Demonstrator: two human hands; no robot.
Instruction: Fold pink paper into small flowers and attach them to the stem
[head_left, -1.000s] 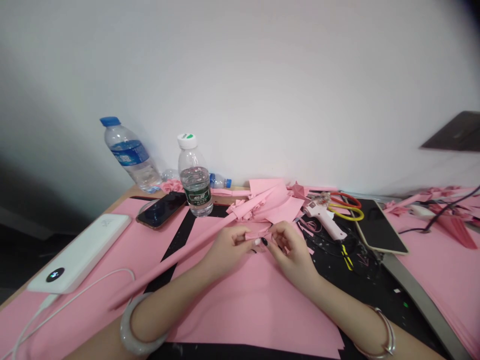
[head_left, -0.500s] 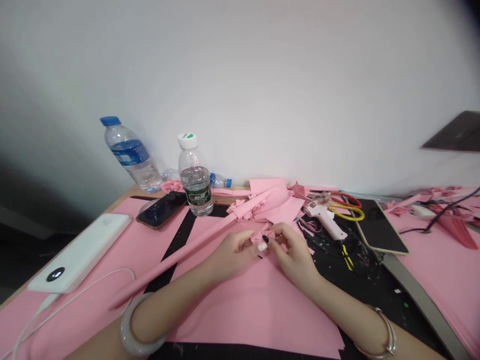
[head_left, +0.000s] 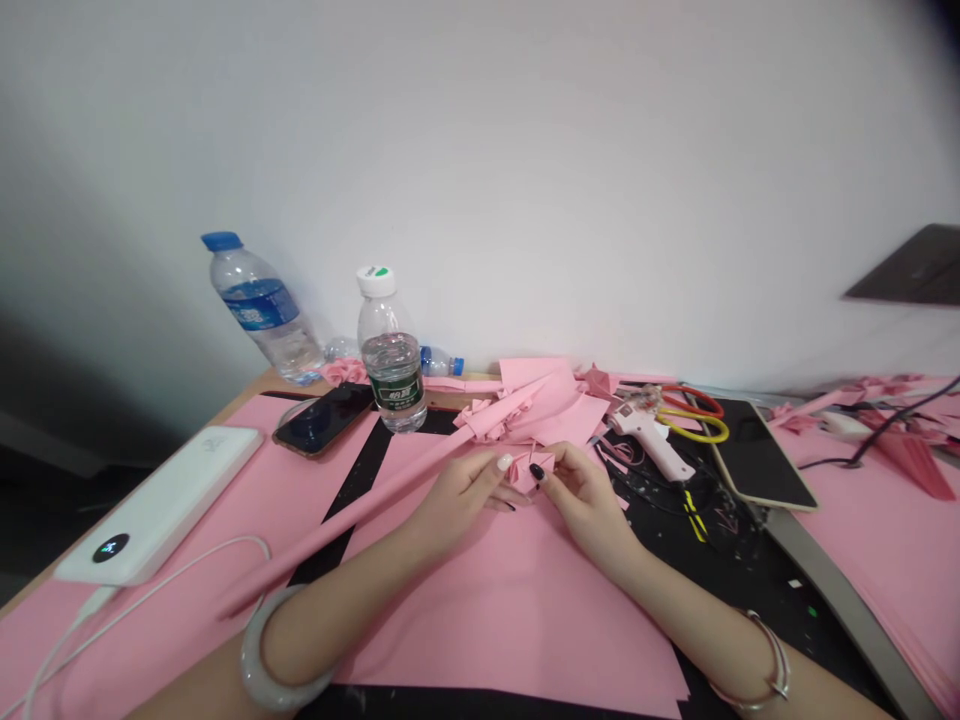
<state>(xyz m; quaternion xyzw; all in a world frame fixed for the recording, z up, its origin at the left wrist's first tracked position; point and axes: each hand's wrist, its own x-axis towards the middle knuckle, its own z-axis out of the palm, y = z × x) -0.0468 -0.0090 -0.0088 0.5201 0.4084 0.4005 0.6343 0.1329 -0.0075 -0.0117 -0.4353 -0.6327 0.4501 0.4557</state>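
in the head view, the right hand [head_left: 585, 505] pinches a small folded pink paper piece [head_left: 534, 470] between thumb and fingertip, held just above a pink paper sheet [head_left: 510, 620] near the middle of the worktop [head_left: 255, 385]. the left hand [head_left: 461, 500] curls in right beside it, though i cannot tell if it grips. too hard a pinch could crush the folds, and a slip could lose the piece among the pink paper scraps [head_left: 525, 400].
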